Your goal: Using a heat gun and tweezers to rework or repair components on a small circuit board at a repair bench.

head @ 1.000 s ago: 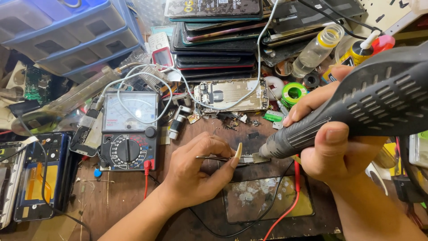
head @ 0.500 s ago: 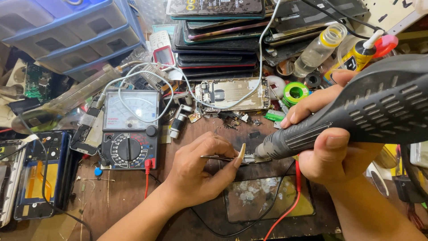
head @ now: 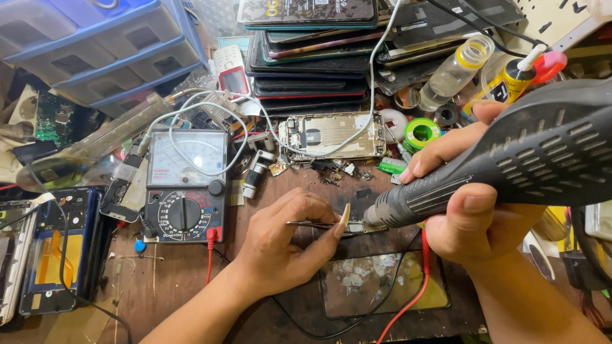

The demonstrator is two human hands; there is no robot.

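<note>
Right hand point(head: 475, 210) grips hot-air tool point(head: 510, 159) beside left hand point(head: 287, 245) pinching tweezers point(head: 312, 223).

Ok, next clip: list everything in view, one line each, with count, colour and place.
hot-air tool: one, dark grey, right hand, nozzle down at the small part
tweezers: one, metal, left hand, centre
small part: one, metallic, under the nozzle
multimeter: one, black, left of centre
red lead: one, bottom right
opened phone: one, silver, top centre
stacked phones: several, dark, top
drawer unit: one, blue, top left
phone frame: one, blue, far left
green roll: one, right of the opened phone
clear bottle: one, top right
workbench: brown wood
left hand: one
right hand: one
</note>
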